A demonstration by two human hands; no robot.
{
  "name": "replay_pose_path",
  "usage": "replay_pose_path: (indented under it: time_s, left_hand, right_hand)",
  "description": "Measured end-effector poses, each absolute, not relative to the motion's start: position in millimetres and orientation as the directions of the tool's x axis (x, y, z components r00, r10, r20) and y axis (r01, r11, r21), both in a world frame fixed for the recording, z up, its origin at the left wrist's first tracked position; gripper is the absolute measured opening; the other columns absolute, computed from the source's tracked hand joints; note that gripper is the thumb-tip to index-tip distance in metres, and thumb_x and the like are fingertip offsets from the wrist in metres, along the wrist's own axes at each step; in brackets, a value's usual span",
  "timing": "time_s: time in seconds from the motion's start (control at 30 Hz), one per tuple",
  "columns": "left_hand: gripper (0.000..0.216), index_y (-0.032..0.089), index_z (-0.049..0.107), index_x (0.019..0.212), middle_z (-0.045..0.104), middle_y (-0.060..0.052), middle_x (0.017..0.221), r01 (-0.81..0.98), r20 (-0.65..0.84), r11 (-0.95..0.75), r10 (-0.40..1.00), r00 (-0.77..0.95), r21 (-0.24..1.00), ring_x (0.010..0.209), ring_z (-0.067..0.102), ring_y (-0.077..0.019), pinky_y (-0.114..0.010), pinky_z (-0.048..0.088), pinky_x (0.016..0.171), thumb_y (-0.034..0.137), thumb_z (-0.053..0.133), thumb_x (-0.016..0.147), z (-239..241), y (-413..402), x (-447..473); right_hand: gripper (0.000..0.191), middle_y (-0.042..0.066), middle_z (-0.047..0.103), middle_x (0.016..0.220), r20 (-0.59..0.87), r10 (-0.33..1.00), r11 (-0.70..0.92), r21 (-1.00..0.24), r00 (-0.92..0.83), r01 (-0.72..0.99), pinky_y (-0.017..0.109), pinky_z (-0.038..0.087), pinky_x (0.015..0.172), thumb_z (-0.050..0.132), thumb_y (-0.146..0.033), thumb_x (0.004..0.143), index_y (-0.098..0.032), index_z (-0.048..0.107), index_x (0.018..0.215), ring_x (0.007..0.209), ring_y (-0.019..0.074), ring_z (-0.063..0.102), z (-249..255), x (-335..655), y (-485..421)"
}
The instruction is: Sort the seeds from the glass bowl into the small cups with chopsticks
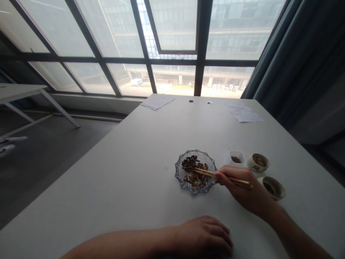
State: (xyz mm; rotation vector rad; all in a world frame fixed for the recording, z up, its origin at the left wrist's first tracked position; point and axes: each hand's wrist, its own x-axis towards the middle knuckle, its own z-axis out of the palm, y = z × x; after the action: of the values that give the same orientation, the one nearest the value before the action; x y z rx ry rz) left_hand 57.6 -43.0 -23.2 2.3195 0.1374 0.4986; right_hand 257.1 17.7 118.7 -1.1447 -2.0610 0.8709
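My right hand (239, 185) grips a pair of wooden chopsticks (207, 173). Their tips reach into a clear glass plate (208, 158) with a scalloped rim, touching or just above the heap in it. On the plate, dark brown seeds (189, 163) lie towards the back left, while lighter, striped brown pieces (196, 178) spread at the front and right. Whether the tips pinch a seed is too small to tell. My left hand (206, 233) rests palm down on the table in front of the plate, its fingers loosely bent and holding nothing visible.
Right of the plate stand a small white tub (243, 160) with dark bits, a cream cup (259, 167) with a black mark, and another cup (280, 195) partly behind my right wrist. Papers (157, 102) and a loose sheet (244, 112) lie at the white table's (140, 158) far end.
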Motion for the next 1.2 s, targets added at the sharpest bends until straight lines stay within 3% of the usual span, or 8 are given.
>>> replay_pose_path:
  time_s: [0.1,0.27,0.5,0.67,0.93,1.2]
  left_hand:
    - [0.030,0.015,0.068,0.115,0.074,-0.011,0.127,-0.043,0.313,-0.716,0.249,0.916,0.697,0.135,0.061,-0.0230,-0.031,0.041,0.122,0.037,0.050,0.106,-22,-43,58]
    - [0.031,0.015,0.068,0.115,0.074,-0.010,0.128,-0.045,0.302,-0.710,0.240,0.923,0.702,0.135,0.061,-0.0227,-0.029,0.040,0.122,0.037,0.048,0.106,-23,-42,58]
    - [0.030,0.016,0.068,0.116,0.075,-0.011,0.127,-0.041,0.312,-0.711,0.256,0.915,0.702,0.137,0.060,-0.0215,-0.031,0.041,0.122,0.037,0.048,0.106,-25,-44,58]
    - [0.031,0.015,0.068,0.115,0.075,-0.011,0.126,-0.048,0.331,-0.715,0.262,0.907,0.698,0.135,0.061,-0.0211,-0.030,0.041,0.122,0.037,0.048,0.106,-23,-45,57]
    - [0.027,0.017,0.067,0.115,0.075,-0.011,0.127,-0.041,0.303,-0.707,0.249,0.920,0.706,0.136,0.061,-0.0211,-0.030,0.041,0.122,0.035,0.050,0.105,-26,-43,58]
    - [0.027,0.018,0.068,0.118,0.074,-0.011,0.129,-0.037,0.272,-0.665,0.254,0.928,0.746,0.139,0.059,-0.0225,-0.034,0.041,0.123,0.035,0.052,0.104,-26,-42,57]
  right_hand:
    - [0.035,0.005,0.073,0.084,0.207,0.867,0.420,-0.793,-0.453,0.442,0.030,0.046,0.071,0.057,-0.043,0.106,-0.019,0.075,0.088,0.076,0.0178,0.065,117,255,20]
    - [0.046,0.003,0.070,0.072,0.131,0.917,0.333,-0.771,-0.377,0.543,0.031,0.042,0.064,0.053,-0.047,0.107,-0.020,0.072,0.075,0.067,0.0166,0.063,118,258,15]
    - [0.042,0.004,0.073,0.079,0.194,0.885,0.392,-0.802,-0.424,0.452,0.031,0.045,0.068,0.055,-0.046,0.107,-0.019,0.075,0.083,0.073,0.0172,0.065,114,252,15]
    - [0.046,0.004,0.071,0.074,0.151,0.890,0.366,-0.799,-0.430,0.477,0.032,0.044,0.066,0.052,-0.045,0.109,-0.019,0.072,0.077,0.068,0.0172,0.063,115,252,9]
    - [0.038,0.005,0.074,0.083,0.171,0.902,0.373,-0.769,-0.395,0.519,0.031,0.048,0.070,0.057,-0.046,0.105,-0.021,0.076,0.083,0.075,0.0195,0.068,117,259,23]
    - [0.046,0.008,0.076,0.081,0.123,0.912,0.316,-0.819,-0.391,0.480,0.031,0.053,0.068,0.056,-0.051,0.105,-0.019,0.077,0.082,0.074,0.0201,0.070,111,259,30]
